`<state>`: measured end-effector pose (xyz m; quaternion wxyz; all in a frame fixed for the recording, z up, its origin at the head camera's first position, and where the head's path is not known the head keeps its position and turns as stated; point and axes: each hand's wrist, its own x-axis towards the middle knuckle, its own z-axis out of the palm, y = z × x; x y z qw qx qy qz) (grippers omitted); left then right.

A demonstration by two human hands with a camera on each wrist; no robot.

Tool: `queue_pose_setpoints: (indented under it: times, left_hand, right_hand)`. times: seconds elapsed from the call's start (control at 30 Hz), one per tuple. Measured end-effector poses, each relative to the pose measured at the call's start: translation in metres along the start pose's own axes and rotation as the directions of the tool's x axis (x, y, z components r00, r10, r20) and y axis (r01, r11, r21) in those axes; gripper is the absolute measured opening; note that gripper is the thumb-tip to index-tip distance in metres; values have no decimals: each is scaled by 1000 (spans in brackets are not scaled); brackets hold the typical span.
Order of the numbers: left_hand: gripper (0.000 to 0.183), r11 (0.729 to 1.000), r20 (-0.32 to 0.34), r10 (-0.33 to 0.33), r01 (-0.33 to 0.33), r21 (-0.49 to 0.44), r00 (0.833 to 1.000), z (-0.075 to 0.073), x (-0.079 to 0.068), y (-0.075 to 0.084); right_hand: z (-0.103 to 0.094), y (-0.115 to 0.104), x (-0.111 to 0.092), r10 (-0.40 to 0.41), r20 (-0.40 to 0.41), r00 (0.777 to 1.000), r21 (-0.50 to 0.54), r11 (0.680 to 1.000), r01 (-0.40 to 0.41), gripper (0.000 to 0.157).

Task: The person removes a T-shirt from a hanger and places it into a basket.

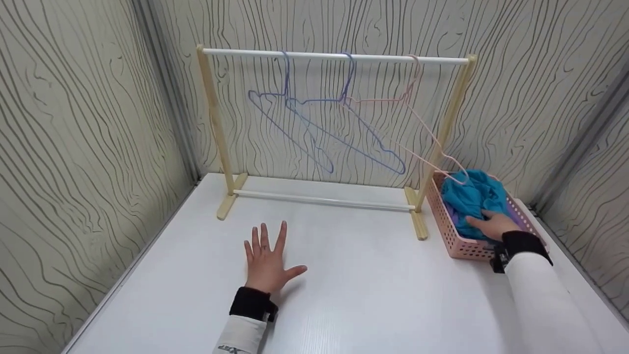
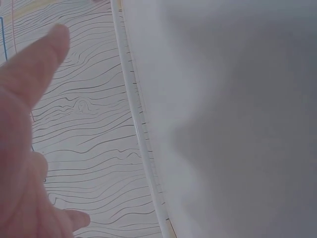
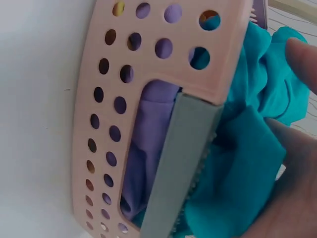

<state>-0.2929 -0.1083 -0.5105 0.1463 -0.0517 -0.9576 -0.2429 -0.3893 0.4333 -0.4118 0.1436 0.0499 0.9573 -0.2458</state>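
Observation:
My right hand [image 1: 494, 226] is at the pink basket [image 1: 471, 250], its thumb and fingers gripping a teal cloth [image 1: 474, 194]. In the right wrist view the teal cloth [image 3: 237, 183] bunches up beside the hand [image 3: 292, 173]; its full shape is hidden in the folds. Purple cloth [image 3: 151, 134] lies beneath it, showing through the basket's handle opening and holes. My left hand [image 1: 267, 270] is over the white table [image 1: 344, 275] with its fingers spread and holds nothing. Those fingers [image 2: 29, 69] also appear extended in the left wrist view.
Behind the hands stands a wooden rack with a white top rod [image 1: 314, 55] and a lower rod [image 1: 324, 200]. Two blue-purple hangers [image 1: 309, 147] and a pink hanger [image 1: 427, 128] hang from it. The pink hanger's lower end overlaps the basket in view. Patterned walls [image 1: 73, 123] enclose the table.

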Motion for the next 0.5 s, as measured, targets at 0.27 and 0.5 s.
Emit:
queue_pose_setpoints:
  times: [0.27, 0.5]
  left_hand:
    - [113, 999, -23, 13, -12, 39, 1000, 0, 0, 2]
    - [112, 999, -34, 26, -25, 40, 999, -1, -2, 4]
  right_hand:
    - [16, -5, -6, 2, -272, 962, 53, 999, 13, 97]
    - [40, -31, -17, -105, -397, 912, 25, 992, 125, 99]
